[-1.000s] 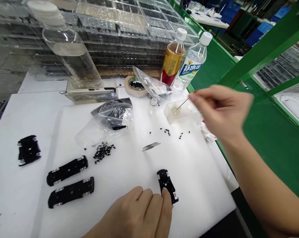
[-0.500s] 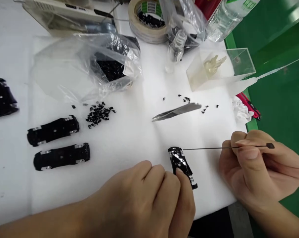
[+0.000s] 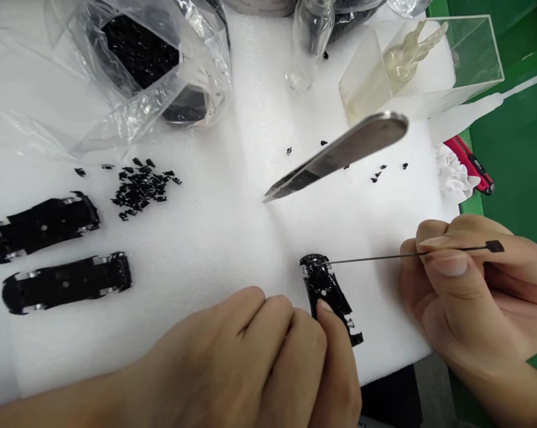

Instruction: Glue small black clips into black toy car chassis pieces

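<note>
Left hand (image 3: 268, 356) presses one finger on a black miniature car chassis (image 3: 315, 282). Right hand (image 3: 473, 297) pinches a thin needle (image 3: 375, 258), tip at chassis's far end. Tweezers (image 3: 340, 156) lie beyond.

Both hands (image 3: 259, 351) are bare; the visible forearms (image 3: 81, 389) are bare too; the right thumbnail (image 3: 454, 265) is rounded.

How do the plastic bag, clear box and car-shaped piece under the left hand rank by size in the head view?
1. Plastic bag, cut off above
2. Clear box
3. Car-shaped piece, partly covered
</note>
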Demonstrator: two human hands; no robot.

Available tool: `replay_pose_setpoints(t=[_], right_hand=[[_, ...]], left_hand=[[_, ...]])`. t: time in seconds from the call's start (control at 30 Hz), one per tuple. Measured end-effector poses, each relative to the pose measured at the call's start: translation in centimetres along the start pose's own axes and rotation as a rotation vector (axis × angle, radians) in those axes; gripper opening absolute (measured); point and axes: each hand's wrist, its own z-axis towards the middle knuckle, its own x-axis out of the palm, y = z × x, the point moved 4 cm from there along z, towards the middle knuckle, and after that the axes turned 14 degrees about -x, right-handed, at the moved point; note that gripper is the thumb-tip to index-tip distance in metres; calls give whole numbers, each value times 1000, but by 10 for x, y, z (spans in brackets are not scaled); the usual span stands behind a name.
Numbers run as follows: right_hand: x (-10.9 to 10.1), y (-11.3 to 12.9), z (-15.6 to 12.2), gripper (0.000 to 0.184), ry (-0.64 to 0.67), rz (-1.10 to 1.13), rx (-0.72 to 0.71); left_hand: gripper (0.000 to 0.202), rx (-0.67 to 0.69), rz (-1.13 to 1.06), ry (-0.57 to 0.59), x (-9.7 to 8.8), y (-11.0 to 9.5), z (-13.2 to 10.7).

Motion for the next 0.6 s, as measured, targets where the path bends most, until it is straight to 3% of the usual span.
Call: replay_pose_setpoints(t=[0.07,0.2,0.53,0.6], right_hand=[[2,3,1,25,28,21,-23],[2,4,2,20,44,-16,84],[-2,-1,1,26,30,21,-36],[-1,-1,3,28,25,41,-54]], left_hand=[[23,3,12,0,-1,0,-1],[15,39,109,18,-6,0,-4],[15,66,122,54,-8,0,-4],[18,118,89,4,-6,2,-3]])
